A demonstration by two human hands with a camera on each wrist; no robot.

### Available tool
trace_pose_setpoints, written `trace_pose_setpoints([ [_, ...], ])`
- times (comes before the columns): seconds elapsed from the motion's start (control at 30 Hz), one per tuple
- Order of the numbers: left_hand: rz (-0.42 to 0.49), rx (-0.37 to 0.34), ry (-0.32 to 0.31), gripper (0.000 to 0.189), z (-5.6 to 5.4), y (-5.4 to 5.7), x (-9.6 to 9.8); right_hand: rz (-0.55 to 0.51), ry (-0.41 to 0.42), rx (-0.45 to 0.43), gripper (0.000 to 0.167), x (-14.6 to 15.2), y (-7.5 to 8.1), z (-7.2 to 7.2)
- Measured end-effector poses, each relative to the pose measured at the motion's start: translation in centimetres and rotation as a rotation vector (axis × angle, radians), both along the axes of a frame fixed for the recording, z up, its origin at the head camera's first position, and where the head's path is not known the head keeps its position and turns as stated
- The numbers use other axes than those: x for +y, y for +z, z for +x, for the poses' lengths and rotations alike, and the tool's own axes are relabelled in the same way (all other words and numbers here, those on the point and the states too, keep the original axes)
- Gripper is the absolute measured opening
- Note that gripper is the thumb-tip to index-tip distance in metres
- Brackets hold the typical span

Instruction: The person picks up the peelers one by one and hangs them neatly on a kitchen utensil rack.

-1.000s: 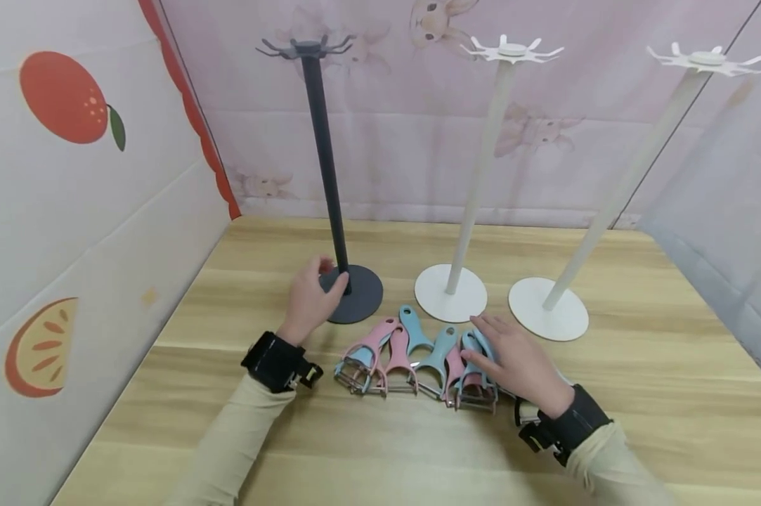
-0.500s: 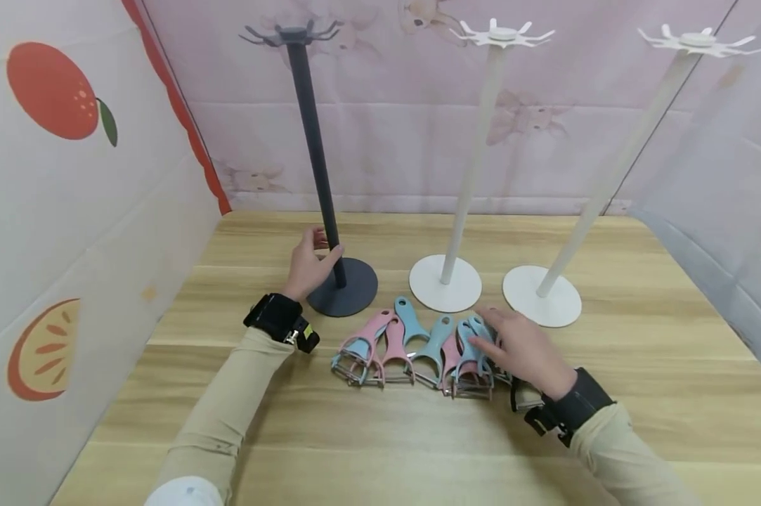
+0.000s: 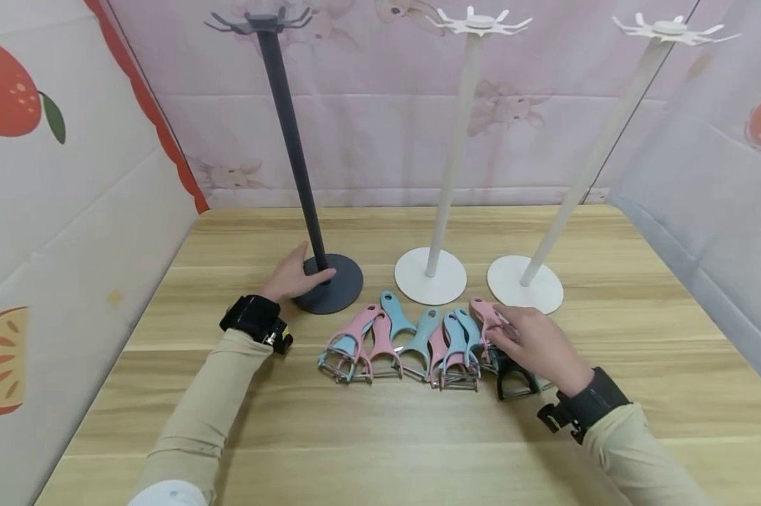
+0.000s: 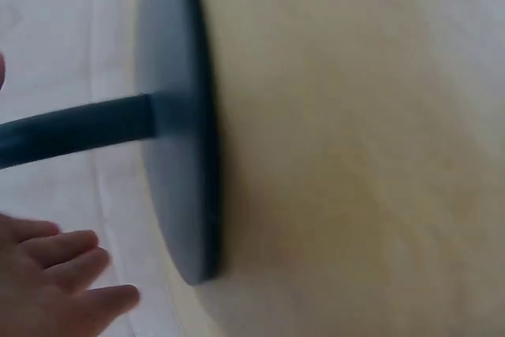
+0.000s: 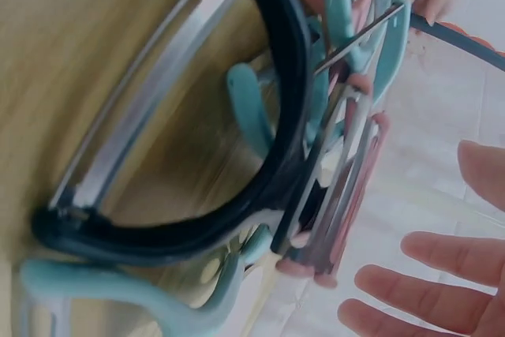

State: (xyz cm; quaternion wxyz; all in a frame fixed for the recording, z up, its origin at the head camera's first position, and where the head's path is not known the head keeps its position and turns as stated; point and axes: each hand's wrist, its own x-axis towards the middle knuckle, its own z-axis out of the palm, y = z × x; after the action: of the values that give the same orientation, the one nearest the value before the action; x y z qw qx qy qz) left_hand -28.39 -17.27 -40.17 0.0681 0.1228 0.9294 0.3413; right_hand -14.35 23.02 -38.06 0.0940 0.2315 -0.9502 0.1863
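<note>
My left hand (image 3: 291, 277) is at the foot of the black stand (image 3: 291, 133), thumb stretched across its round base. In the left wrist view the fingers (image 4: 75, 262) are extended, apart from the pole. My right hand (image 3: 541, 344) hovers over the right end of a row of pink and blue peelers. Beneath it lie a black peeler (image 3: 513, 379) and a pink peeler (image 3: 479, 309), whose handles the hand partly hides. The right wrist view shows the black peeler's head (image 5: 293, 69) close up, with the right fingers (image 5: 442, 254) spread and nothing between them.
A white stand (image 3: 452, 161) rises behind the peelers, and another white stand (image 3: 593, 161) is to its right. All three have hooked tops. Several peelers, including a blue peeler (image 3: 393, 313), overlap on the wooden table (image 3: 355, 450). Printed cloth walls (image 3: 367, 147) enclose the back and sides.
The head view has shifted. My left hand went up to the pole, then back down to the base. My right hand moved right along the row, uncovering the pink and black peelers.
</note>
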Motion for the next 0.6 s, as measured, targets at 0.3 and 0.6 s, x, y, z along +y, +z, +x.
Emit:
trace_pose_setpoints([
  [0.3,-0.361,-0.074,-0.171,0.095,0.4,-2.0,-2.1,0.075,0.025,-0.043,0.017,-1.1,-0.4,-2.6],
  [0.6,-0.486,-0.152,-0.156,0.085,1.1,-3.9,0.0,0.199,-0.144,-0.235,0.032,-0.9,-1.6,-4.0],
])
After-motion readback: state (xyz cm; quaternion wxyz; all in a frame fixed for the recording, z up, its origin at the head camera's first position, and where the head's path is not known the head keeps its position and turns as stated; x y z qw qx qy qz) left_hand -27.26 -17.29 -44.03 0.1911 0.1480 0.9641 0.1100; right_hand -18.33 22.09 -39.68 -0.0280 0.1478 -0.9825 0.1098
